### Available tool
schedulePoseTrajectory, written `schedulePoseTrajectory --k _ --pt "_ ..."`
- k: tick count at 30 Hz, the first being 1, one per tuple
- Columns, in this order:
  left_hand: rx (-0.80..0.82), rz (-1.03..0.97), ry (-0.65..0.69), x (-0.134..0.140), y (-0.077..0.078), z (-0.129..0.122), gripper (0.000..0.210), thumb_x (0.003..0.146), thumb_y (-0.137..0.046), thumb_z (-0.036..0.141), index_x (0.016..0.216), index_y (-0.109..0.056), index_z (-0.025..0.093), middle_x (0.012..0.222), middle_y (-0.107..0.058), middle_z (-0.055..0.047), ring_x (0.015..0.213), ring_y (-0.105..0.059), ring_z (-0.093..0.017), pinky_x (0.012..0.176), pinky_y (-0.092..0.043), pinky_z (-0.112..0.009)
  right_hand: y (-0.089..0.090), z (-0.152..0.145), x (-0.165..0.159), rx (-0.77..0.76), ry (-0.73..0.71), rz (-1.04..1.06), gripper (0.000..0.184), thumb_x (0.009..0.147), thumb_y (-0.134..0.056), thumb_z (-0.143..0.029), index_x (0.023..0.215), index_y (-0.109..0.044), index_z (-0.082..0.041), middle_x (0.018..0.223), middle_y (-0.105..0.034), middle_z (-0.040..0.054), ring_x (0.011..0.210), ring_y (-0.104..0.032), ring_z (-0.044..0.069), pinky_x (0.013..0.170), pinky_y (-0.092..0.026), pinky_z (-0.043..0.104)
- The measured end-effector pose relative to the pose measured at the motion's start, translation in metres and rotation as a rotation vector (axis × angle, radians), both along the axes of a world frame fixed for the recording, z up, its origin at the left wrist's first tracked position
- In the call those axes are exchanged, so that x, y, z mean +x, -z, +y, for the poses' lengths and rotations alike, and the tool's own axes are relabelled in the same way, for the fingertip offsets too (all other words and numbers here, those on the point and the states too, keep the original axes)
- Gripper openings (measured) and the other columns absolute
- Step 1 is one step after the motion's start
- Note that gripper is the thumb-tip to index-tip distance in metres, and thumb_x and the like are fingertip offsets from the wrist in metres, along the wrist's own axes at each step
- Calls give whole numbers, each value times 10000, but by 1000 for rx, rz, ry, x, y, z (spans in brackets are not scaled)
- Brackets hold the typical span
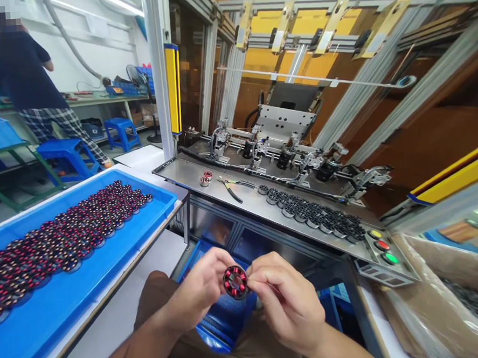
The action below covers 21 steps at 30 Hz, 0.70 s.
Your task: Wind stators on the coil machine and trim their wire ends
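Note:
A round motor stator [235, 282] with red wire windings and a black rim is held up over my lap. My left hand [201, 286] is closed on its left edge with thumb and fingers. At the right edge, my right hand [289, 300] is pinched shut with the fingertips against the rim. Whatever thin part lies between those fingertips is too small to make out. Two similar red-wound stators [205, 179] sit on the metal ledge ahead, beside pliers [230, 190] with dark and yellow handles.
Many wound stators [83, 226] fill a blue tray [145, 228] at left. Rows of black cores [314, 212] line the metal ledge [248, 202] before a winding machine [284, 127]. A button box [383, 246] and carton [439, 280] stand right. A person [21, 62] is at far left.

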<state>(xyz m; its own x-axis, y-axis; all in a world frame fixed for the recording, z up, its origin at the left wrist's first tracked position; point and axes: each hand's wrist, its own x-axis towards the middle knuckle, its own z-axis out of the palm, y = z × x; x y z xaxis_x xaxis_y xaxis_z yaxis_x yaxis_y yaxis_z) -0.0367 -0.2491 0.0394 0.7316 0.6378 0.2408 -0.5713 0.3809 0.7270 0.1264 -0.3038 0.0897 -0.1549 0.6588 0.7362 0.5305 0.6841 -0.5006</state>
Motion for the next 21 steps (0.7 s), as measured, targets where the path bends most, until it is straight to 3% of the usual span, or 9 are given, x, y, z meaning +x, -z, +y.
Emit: schedulePoseTrajectory --k 2,4,8,11,16,21 --pt "-3 21 185 2 3 0 477 822 -651 600 980 -556 160 757 -713 -54 652 -715 -157 578 -532 -206 -1 -1 4 33 -8 -85 201 889 -538 -22 941 -596 -207 759 -654 34 706 -636 155 591 -533 248" --pt "8 -10 220 4 5 0 392 880 -629 521 1032 -524 176 743 -724 -46 617 -726 -161 529 -522 -192 -2 -3 6 43 15 -125 189 893 -537 -29 938 -594 -204 750 -646 31 687 -624 149 581 -523 242" --pt "45 -31 0 6 7 -4 350 846 -722 401 1066 -528 209 844 -699 -23 702 -741 -159 588 -558 -208 -1 -7 1 -33 116 -27 178 910 -534 -49 853 -601 -203 714 -615 12 648 -593 129 572 -489 232" --pt "185 -10 -225 7 8 -8 280 852 -726 331 1057 -565 229 912 -671 -16 767 -711 -134 685 -577 -226 4 -8 -6 -156 142 150 189 932 -541 -107 777 -603 -196 713 -601 17 636 -578 130 568 -470 242" --pt "642 88 -590 3 8 -8 472 826 -746 156 1233 -546 287 1144 -653 -45 1059 -664 -163 914 -555 -248 18 -4 -12 -490 -17 602 294 943 -601 -292 672 -589 -180 641 -549 -10 575 -532 109 558 -449 228" --pt "889 282 -778 -3 1 -3 484 796 -784 228 1237 -584 213 1055 -699 -59 995 -676 -153 927 -534 -214 27 0 -17 -693 -133 913 342 858 -718 -419 655 -612 -164 608 -557 -23 531 -503 90 541 -421 216"
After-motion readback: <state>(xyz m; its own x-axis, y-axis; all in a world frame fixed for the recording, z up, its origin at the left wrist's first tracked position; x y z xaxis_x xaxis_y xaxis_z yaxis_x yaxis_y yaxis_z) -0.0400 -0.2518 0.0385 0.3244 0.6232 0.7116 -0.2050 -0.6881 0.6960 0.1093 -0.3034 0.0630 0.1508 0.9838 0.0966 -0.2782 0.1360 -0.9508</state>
